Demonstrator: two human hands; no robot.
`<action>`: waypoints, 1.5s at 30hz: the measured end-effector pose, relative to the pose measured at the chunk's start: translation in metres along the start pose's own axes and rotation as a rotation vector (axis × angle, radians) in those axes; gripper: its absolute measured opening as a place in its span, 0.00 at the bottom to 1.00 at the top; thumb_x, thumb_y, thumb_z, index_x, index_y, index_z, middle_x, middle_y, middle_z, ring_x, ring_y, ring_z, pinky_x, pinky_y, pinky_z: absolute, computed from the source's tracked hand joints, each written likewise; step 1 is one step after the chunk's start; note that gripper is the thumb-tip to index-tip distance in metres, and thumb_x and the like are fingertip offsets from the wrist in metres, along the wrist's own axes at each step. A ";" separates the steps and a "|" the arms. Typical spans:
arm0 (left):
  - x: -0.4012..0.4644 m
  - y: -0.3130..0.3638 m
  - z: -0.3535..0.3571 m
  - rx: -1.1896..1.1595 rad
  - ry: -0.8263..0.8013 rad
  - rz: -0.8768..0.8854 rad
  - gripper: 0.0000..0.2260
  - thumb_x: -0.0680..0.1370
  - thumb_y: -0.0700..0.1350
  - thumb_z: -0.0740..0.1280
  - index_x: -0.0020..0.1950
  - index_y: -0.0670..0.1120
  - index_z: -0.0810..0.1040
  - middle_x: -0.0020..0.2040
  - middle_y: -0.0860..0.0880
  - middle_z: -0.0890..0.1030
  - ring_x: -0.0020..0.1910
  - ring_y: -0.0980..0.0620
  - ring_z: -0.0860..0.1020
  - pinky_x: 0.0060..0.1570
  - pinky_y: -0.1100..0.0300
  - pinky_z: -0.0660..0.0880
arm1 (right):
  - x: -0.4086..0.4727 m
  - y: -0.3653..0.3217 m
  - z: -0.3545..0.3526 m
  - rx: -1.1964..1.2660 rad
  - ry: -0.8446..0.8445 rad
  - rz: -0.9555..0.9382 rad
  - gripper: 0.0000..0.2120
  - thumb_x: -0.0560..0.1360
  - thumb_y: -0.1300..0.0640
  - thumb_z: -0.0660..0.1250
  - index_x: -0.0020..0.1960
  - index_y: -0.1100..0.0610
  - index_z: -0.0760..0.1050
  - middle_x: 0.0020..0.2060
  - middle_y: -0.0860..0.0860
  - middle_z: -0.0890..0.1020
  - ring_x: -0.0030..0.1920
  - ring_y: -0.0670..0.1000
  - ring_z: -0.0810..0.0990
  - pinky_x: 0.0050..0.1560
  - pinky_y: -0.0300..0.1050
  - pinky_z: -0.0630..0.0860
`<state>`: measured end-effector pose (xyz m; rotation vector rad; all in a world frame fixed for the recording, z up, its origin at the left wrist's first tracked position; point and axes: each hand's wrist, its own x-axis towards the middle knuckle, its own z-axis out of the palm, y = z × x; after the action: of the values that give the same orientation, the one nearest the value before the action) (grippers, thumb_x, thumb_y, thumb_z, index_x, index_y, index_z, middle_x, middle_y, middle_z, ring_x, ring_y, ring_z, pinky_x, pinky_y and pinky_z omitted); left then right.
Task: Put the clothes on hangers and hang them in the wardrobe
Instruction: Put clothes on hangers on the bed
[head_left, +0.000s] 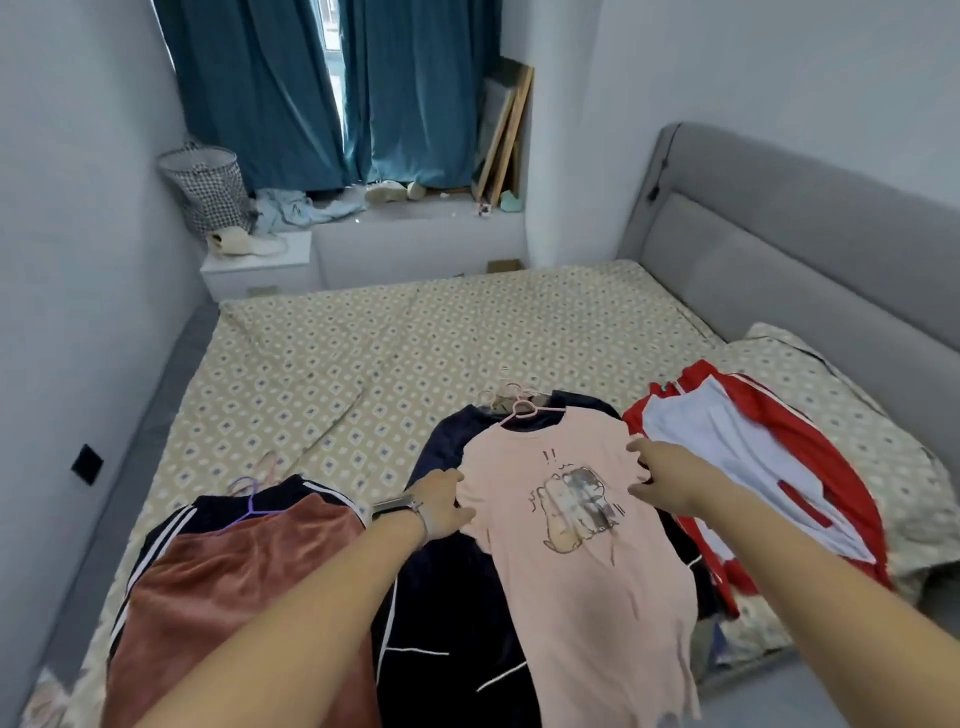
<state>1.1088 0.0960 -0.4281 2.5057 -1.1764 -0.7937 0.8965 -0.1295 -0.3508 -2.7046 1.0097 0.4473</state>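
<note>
View from the head camera over a bed (395, 332) covered by a beige sheet printed with a small diamond pattern. A grey padded headboard (810, 249) runs along the right side, and a pillow (852, 395) in the same print lies at its foot. Pale walls enclose the room. At the far end, teal curtains (291, 88) hang over a window ledge (415, 208) littered with cloth and shoes; wooden frames (506, 130) lean in its right corner. A checked laundry basket (205, 187) stands at the left end of the ledge, above a white bedside cabinet (260, 265).

Several garments lie on the near half of the bed. At centre, a pink T-shirt (566, 545) with a cartoon print sits on a pink hanger (522, 408), spread over a dark navy garment (441, 597). The left hand (441, 501), with a watch at the wrist, grips the shirt's left edge near the sleeve; the right hand (657, 475) pinches the cloth at the shirt's right shoulder. To the left, a rust-brown velvet garment (228, 587) on a purple hanger (252, 506) lies over a dark striped piece. To the right, a red and white jacket (753, 467) rests partly on the pillow. The wardrobe does not appear in this view.
</note>
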 end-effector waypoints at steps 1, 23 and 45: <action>0.001 0.007 -0.001 -0.025 -0.005 -0.008 0.30 0.76 0.53 0.66 0.74 0.43 0.62 0.70 0.42 0.68 0.67 0.45 0.69 0.63 0.55 0.68 | -0.002 0.001 -0.005 -0.021 0.000 0.002 0.31 0.76 0.49 0.66 0.76 0.53 0.59 0.67 0.54 0.73 0.67 0.53 0.72 0.62 0.51 0.73; 0.152 0.014 0.016 -0.029 -0.098 -0.222 0.25 0.75 0.50 0.66 0.70 0.42 0.67 0.64 0.44 0.73 0.61 0.46 0.74 0.57 0.58 0.71 | 0.128 0.096 0.039 0.231 -0.164 0.070 0.30 0.76 0.52 0.66 0.75 0.57 0.61 0.70 0.54 0.71 0.68 0.55 0.71 0.65 0.47 0.71; 0.360 0.028 0.083 0.180 -0.201 -0.457 0.26 0.79 0.50 0.61 0.75 0.44 0.58 0.72 0.46 0.62 0.69 0.46 0.65 0.64 0.53 0.68 | 0.452 0.159 0.109 0.016 -0.292 -0.282 0.34 0.79 0.50 0.64 0.78 0.56 0.51 0.73 0.53 0.64 0.71 0.56 0.63 0.65 0.49 0.68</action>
<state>1.2314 -0.1998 -0.6146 2.9534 -0.7586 -1.1146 1.0929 -0.4843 -0.6284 -2.6095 0.5435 0.7450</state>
